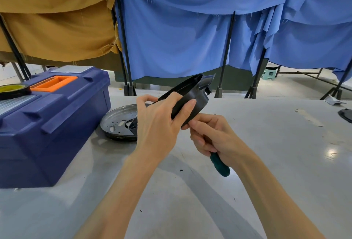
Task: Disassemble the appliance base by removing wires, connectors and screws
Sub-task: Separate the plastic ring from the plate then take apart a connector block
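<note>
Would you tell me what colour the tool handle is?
The handle is teal; head view.

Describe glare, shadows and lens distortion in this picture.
Head view: glare spot on the table at right; arm shadows under the left hand, gripping the black base, and the right hand, gripping the green-handled tool; poles lean outward from wide-angle distortion.

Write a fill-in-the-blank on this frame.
The left hand grips the black ___.
The ___ holds the teal-handled tool.
The tape sits on the blue ___.
The metal plate lies on the ___.
Answers: base; right hand; toolbox; table.
</note>
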### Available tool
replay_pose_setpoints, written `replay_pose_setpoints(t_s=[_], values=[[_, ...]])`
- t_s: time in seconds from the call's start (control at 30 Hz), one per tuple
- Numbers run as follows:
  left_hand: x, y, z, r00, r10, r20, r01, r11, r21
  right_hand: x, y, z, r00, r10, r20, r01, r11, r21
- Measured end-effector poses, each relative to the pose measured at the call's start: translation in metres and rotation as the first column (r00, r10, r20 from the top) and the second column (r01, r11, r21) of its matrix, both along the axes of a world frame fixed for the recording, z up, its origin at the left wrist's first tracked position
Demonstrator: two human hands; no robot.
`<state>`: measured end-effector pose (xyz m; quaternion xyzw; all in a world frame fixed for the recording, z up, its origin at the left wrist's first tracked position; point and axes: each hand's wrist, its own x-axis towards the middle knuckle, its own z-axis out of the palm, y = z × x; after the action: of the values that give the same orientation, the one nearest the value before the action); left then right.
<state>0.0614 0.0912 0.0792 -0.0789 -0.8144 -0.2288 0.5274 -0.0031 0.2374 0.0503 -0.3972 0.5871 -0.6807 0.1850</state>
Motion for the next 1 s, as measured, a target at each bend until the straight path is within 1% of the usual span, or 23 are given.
replay_pose_setpoints(t_s=[0.13, 0.23, 0.37, 0.47, 0.53, 0.57, 0.6, 0.67, 0.7, 0.77, 0.87, 0.93, 1.0], values=[[0.000, -0.005, -0.002, 1.000, 0.018, -0.011, -0.019, 1.000, -0.014, 0.001, -0.004, -0.002, 1.000, 0.011, -0.013, -0.011, 1.000, 0.005], [0.001, -0.007, -0.005, 0.999, 0.033, -0.030, -0.033, 0.999, 0.010, 0.001, -0.005, -0.004, 0.999, 0.022, -0.032, -0.021, 0.999, 0.028], [0.001, -0.014, -0.007, 0.999, 0.041, -0.014, -0.040, 0.998, 0.047, 0.002, -0.006, -0.006, 0.999, 0.021, -0.044, -0.017, 0.997, 0.075], [0.003, -0.018, -0.007, 0.998, 0.067, -0.022, -0.066, 0.997, 0.029, 0.000, -0.002, -0.002, 0.997, 0.013, -0.082, 0.001, 0.986, 0.165], [0.006, -0.018, -0.009, 0.996, 0.084, -0.031, -0.083, 0.996, 0.026, -0.005, 0.008, 0.001, 0.990, -0.028, -0.137, 0.067, 0.955, 0.291], [0.008, -0.019, -0.011, 0.995, 0.098, -0.033, -0.097, 0.995, 0.019, -0.009, 0.015, 0.003, 0.980, -0.065, -0.186, 0.131, 0.919, 0.373], [0.009, -0.019, -0.014, 0.994, 0.110, -0.031, -0.110, 0.994, 0.006, -0.015, 0.023, 0.004, 0.964, -0.108, -0.242, 0.212, 0.863, 0.458], [0.010, -0.020, -0.020, 0.993, 0.118, -0.013, -0.118, 0.992, -0.038, -0.027, 0.042, 0.002, 0.926, -0.189, -0.327, 0.360, 0.706, 0.610], [0.010, -0.019, -0.023, 0.992, 0.122, -0.011, -0.122, 0.991, -0.061, -0.033, 0.051, -0.001, 0.912, -0.220, -0.345, 0.404, 0.623, 0.670], [0.009, -0.017, -0.026, 0.991, 0.130, -0.017, -0.131, 0.988, -0.082, -0.043, 0.069, -0.009, 0.900, -0.266, -0.346, 0.435, 0.481, 0.761], [0.005, -0.012, -0.026, 0.991, 0.131, -0.033, -0.133, 0.988, -0.073, -0.051, 0.089, -0.018, 0.887, -0.327, -0.326, 0.430, 0.328, 0.841], [0.002, -0.010, -0.027, 0.991, 0.125, -0.042, -0.128, 0.990, -0.067, -0.055, 0.097, -0.022, 0.862, -0.370, -0.346, 0.453, 0.254, 0.855], [0.000, -0.008, -0.029, 0.991, 0.120, -0.051, -0.123, 0.990, -0.065, -0.057, 0.102, -0.024, 0.837, -0.399, -0.374, 0.478, 0.202, 0.855]])
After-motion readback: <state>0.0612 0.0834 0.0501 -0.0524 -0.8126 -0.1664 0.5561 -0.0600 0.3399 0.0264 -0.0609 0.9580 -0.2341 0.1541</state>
